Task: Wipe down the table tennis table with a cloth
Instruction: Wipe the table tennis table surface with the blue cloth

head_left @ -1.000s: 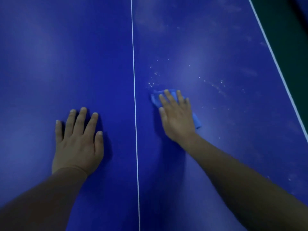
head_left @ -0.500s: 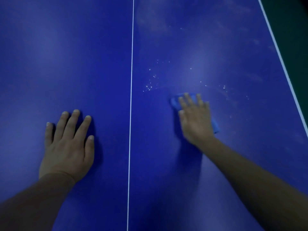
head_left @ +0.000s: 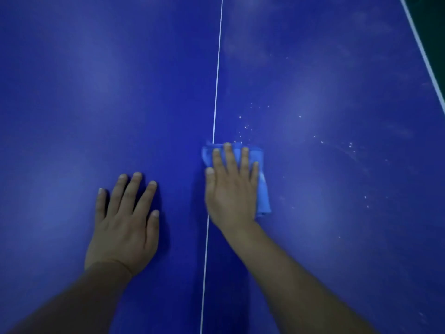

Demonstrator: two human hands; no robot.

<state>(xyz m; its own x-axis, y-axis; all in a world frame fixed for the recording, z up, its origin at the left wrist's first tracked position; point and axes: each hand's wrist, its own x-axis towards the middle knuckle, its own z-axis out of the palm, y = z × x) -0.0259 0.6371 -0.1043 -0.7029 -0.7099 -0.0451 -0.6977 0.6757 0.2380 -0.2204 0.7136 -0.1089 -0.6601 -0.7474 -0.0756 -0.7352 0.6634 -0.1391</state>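
Note:
The dark blue table tennis table [head_left: 96, 92] fills the head view, split by a thin white centre line [head_left: 216, 80]. A folded light blue cloth [head_left: 262, 186] lies just right of that line. My right hand [head_left: 231, 191] presses flat on the cloth with straight fingers, covering most of it. My left hand [head_left: 125, 227] rests flat on the bare table left of the line, fingers spread. White specks of dust [head_left: 245, 127] lie just beyond the cloth and further right.
The table's right edge, marked by a white sideline [head_left: 423, 56], runs down from the top right corner. Dark green floor [head_left: 435, 18] shows beyond it. Faint smudges mark the right half of the table.
My right hand slid the cloth rightward from near the centre line, then back left until it touches the line. My left hand has stayed flat on the table.

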